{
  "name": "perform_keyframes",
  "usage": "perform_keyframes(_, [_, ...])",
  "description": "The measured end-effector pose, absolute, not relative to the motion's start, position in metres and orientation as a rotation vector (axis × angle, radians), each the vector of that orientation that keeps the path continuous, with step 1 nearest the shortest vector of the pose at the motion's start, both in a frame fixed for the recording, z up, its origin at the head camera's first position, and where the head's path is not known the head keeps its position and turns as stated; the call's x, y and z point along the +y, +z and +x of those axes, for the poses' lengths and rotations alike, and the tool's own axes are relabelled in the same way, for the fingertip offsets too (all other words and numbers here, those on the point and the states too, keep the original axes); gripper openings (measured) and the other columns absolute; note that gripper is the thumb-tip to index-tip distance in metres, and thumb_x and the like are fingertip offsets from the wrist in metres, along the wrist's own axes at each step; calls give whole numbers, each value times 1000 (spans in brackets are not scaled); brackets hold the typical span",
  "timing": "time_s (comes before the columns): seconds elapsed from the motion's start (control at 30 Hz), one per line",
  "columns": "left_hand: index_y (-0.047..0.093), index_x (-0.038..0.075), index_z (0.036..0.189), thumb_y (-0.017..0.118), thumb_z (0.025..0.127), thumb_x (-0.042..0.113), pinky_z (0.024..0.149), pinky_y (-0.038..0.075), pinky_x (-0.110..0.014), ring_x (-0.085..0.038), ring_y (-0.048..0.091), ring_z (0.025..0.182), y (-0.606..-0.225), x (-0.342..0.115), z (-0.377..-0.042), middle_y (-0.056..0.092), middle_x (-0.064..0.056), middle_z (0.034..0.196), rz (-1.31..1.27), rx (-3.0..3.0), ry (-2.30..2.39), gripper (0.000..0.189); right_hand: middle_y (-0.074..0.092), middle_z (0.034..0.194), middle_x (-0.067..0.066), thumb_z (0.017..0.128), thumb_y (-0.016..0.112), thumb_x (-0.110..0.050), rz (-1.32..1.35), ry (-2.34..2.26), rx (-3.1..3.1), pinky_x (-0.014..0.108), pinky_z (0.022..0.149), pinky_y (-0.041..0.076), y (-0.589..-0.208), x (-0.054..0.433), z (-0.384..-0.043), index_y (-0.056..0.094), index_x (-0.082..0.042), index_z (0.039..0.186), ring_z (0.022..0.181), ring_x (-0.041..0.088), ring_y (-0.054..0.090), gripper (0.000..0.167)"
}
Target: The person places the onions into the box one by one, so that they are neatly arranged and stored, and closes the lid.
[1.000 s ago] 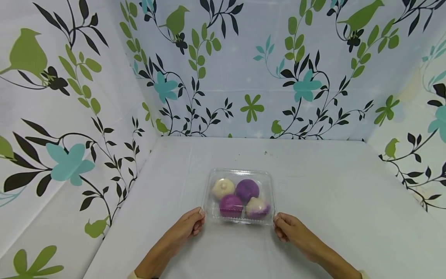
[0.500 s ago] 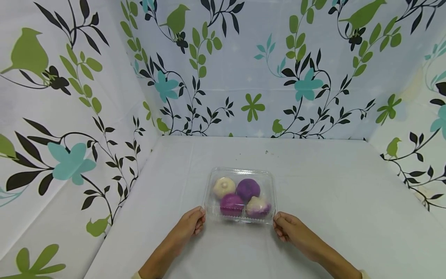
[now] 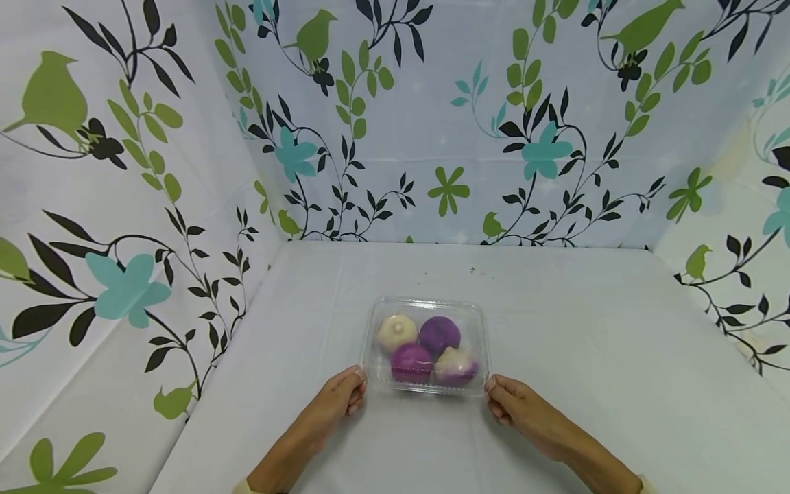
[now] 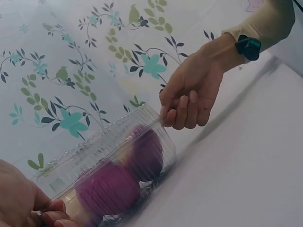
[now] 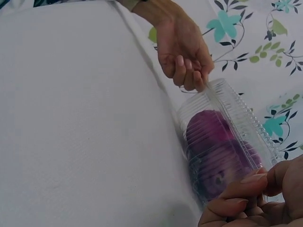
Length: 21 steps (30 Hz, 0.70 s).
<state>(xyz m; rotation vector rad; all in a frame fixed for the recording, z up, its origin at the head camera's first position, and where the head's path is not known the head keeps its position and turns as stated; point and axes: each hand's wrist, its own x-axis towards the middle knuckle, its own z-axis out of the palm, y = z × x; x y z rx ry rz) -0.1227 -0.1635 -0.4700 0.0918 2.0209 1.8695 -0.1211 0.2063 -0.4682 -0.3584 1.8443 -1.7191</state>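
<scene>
A clear plastic clamshell box (image 3: pixel 478 322) with a lid stands on the white table. Inside are several round, onion-like vegetables: a cream one (image 3: pixel 397 333), a purple one (image 3: pixel 440 334), a magenta one (image 3: pixel 411 363) and a cream-and-purple one (image 3: pixel 457 368). My left hand (image 3: pixel 336 401) pinches the rim at the near left corner between thumb and curled fingers. At the near right corner, my right hand (image 3: pixel 521 415) pinches the rim likewise. The left wrist view shows the box (image 4: pixel 94 146) from its side, its lid down over the vegetables.
White cloth covers the table (image 3: pixel 586 329) around the box. A patterned curtain (image 3: pixel 395 137) with birds and leaves rises behind it, and similar cloth walls stand at both sides. Small dark specks (image 3: pixel 473 269) lie beyond the box. A dark watch (image 4: pixel 248 47) is on the right wrist.
</scene>
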Motion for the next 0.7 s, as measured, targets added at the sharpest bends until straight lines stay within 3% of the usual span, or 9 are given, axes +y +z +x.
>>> perform_keyframes(0.43, [55,8,101,43,113,35,63,34,-23,-10,41,70,-468,-172,-124,47,3,82,74,1982,1806,33,49,86,0,115,42,-38,-277,-1695,1927,25,72,46,-465,206,-124,50,-9,96,76,11,47,35])
perform_keyframes(0.7, [56,2,114,45,113,40,66,38,-23,-12,43,76,-464,-174,-125,50,0,91,25,2098,1782,39,54,86,2,113,44,-48,-171,-1645,2056,27,71,49,-461,210,-126,58,2,115,77,12,53,51])
